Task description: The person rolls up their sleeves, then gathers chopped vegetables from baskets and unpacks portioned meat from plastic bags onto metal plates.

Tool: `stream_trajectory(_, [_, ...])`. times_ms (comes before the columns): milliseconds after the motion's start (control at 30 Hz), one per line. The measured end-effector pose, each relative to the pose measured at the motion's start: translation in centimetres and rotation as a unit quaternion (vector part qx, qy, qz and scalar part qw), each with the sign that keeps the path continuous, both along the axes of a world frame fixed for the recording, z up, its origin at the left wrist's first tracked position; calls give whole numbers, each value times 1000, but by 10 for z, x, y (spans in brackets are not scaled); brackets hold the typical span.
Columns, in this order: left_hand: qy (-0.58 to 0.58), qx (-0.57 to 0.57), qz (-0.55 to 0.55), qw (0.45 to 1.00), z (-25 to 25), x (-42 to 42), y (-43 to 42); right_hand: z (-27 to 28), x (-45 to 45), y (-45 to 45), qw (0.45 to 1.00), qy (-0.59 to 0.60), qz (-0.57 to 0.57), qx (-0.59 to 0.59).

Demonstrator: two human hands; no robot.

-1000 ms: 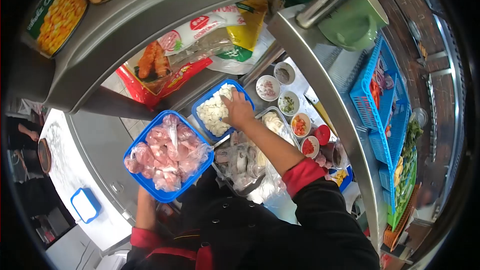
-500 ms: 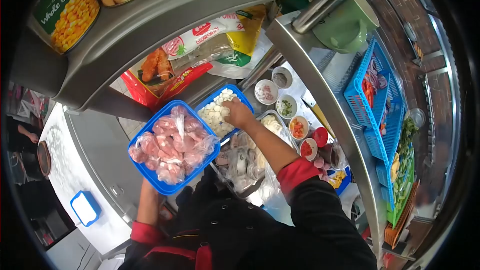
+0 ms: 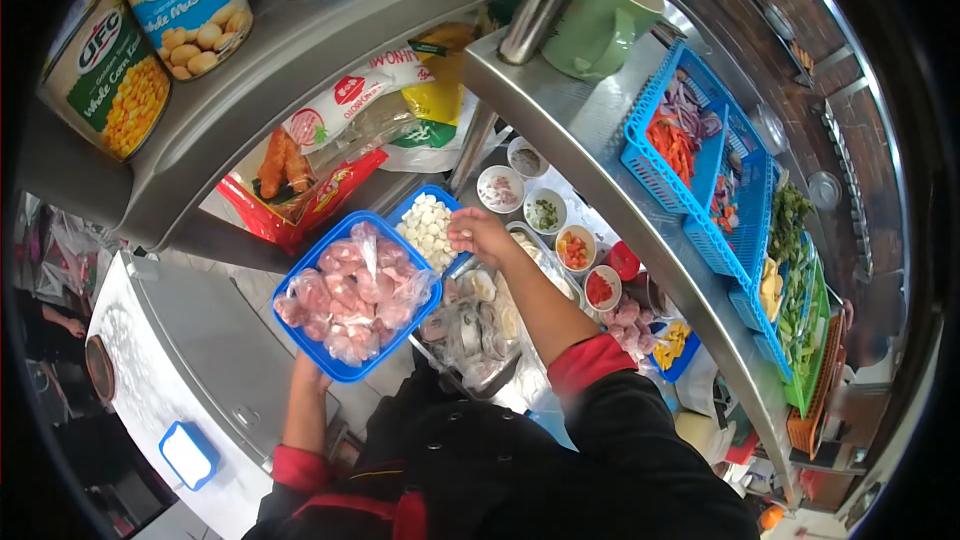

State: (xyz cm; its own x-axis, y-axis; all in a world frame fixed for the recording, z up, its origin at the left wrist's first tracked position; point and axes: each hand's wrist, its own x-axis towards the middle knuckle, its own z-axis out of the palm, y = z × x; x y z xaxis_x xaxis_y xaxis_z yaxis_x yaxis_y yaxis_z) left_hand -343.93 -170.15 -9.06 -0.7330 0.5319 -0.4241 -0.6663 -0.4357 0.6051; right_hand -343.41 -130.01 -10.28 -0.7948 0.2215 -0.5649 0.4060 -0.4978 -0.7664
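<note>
My left hand (image 3: 309, 370) is under the near-left edge of a blue tub (image 3: 350, 372) full of bagged raw pink meat (image 3: 350, 290), and holds it up; its fingers are mostly hidden beneath. At the right edge of a second blue tub (image 3: 462, 262) with white cubes (image 3: 425, 230) is my right hand (image 3: 478, 235), its fingers bent together. Whatever those fingers may hold is too small to make out. The meat tub overlaps the near-left side of the cube tub. Bagged food (image 3: 470, 335) lies in a metal tray below my right forearm.
Small bowls of chopped food (image 3: 545, 210) stand beyond my right forearm. A metal shelf (image 3: 620, 175) carries a green mug (image 3: 603, 18) and blue baskets (image 3: 690, 175). Cans (image 3: 108, 75) line the upper shelf. Another person's hand (image 3: 72, 324) shows at far left, beyond a white counter (image 3: 140, 370).
My right hand has drawn back from over the white cubes to the tub's right edge. The view has shifted, with more cans showing at the upper left.
</note>
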Motion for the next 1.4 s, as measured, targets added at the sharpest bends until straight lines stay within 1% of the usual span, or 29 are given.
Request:
stream_trajectory(67, [-4, -6, -5, 1000, 3, -6, 10, 8, 6, 0, 1000, 0, -18, -14])
stream_trajectory(100, [0, -6, -13, 1000, 1, -9, 11, 15, 6, -4, 985, -52, 61, 151])
stream_trajectory(133, [-13, -3, -17, 1000, -4, -11, 9, 21, 6, -8, 935, -104, 138, 310])
stream_trajectory(167, [-26, -2, -19, 999, -7, -12, 8, 11, 7, -9, 849, 16, 165, 501])
stream_trajectory(200, [-24, -3, -23, 999, -7, -14, 10, 5, 1, -12, 851, 17, 161, 501])
stream_trajectory(267, [-31, 2, -33, 999, -7, -13, 4, -4, -12, -24, 779, 41, 163, 604])
stream_trajectory(300, [-29, -3, -34, 999, -9, -11, 0, -3, -18, -30, 756, 12, 204, 622])
stream_trajectory(333, [-39, -5, -29, 999, -10, -8, -5, -7, -23, -38, 760, 12, 202, 618])
stream_trajectory(400, [-45, -8, -26, 999, 1, -8, 0, -21, -36, -47, 720, -91, 232, 648])
stream_trajectory(467, [-6, 21, -66, 998, 22, -3, 8, -24, -39, -50, 725, -83, 223, 646])
stream_trajectory(500, [-35, -17, -14, 999, 9, -2, 4, -21, -39, -52, 728, -77, 216, 646])
stream_trajectory(600, [-6, -13, -1, 1000, 7, -5, 8, -38, -42, -41, 715, -46, 227, 659])
stream_trajectory(633, [-10, -29, 5, 1000, -18, -8, -2, -39, -40, -39, 713, -48, 226, 662])
stream_trajectory(667, [-11, -25, 4, 1000, -17, -7, 1, -34, -36, -40, 716, -47, 235, 656])
stream_trajectory(700, [-30, -37, 33, 998, -15, -7, 5, -29, -32, -41, 719, -46, 244, 649])
stream_trajectory(767, [-45, -48, 60, 996, -6, -11, 12, -21, -26, -46, 724, -45, 229, 649])
stream_trajectory(833, [-11, 3, -18, 1000, 12, -14, 18, -24, -26, -50, 733, -48, 218, 642])
stream_trajectory(867, [-10, 0, -20, 1000, 15, -14, 19, -22, -26, -52, 736, -49, 216, 640])
stream_trajectory(933, [-26, 53, -42, 997, 19, -16, 18, -17, -27, -57, 740, -42, 189, 645])
stream_trajectory(967, [-25, 48, -46, 997, 23, -16, 19, -21, -29, -57, 744, -42, 186, 641])
stream_trajectory(1033, [-48, 14, 6, 999, 29, -10, 19, -27, -33, -60, 737, -47, 184, 649])
stream_trajectory(1133, [-10, 22, -31, 999, 32, -10, 18, -25, -39, -60, 759, -74, 172, 623])
stream_trajectory(1167, [-9, 24, -30, 999, 21, -11, 14, -36, -41, -52, 758, -74, 172, 625])
stream_trajectory(1233, [5, -45, 8, 999, -4, -10, 2, -70, -42, -29, 731, 80, 203, 646])
stream_trajectory(1267, [8, -69, 22, 997, -8, -9, -2, -52, -38, -23, 730, 80, 206, 646])
stream_trajectory(1300, [3, -35, -8, 999, 1, -8, 0, -18, -31, -17, 892, 31, 168, 418])
stream_trajectory(1333, [-1, -1, -39, 999, 6, -9, 2, 4, -26, -11, 981, -22, 114, 158])
stream_trajectory(1367, [-1, 2, -38, 999, 6, -7, 2, 10, -21, -8, 998, 7, 64, 12])
stream_trajectory(1400, [-5, 4, -23, 1000, 5, -5, 1, 17, -16, -5, 998, 7, 65, 15])
